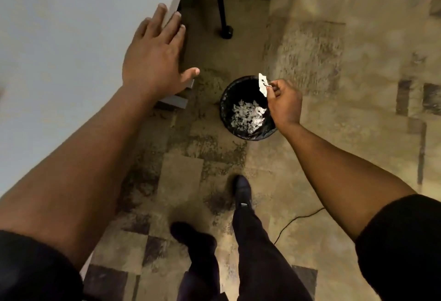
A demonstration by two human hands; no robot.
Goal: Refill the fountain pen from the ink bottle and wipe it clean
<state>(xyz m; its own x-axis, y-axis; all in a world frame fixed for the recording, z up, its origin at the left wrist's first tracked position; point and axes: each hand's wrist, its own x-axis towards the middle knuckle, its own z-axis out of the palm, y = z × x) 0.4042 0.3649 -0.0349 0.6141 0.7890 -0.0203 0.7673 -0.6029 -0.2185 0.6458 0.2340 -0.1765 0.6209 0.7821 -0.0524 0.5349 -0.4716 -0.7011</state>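
Note:
My right hand (284, 103) pinches a small white scrap of tissue (263, 84) with dark ink marks, holding it right above the open mouth of a black waste bin (225, 105) on the floor. The bin holds several crumpled white tissues (248, 115) with dark spots. My left hand (155, 54) is spread flat, fingers apart, over the corner of a white table (59, 50), holding nothing. No fountain pen or ink bottle is in view.
A black office chair base (225, 14) with castors stands beyond the table corner. My legs and dark shoes (242, 188) are on worn patterned carpet. A thin black cable (296, 219) runs across the floor at the right.

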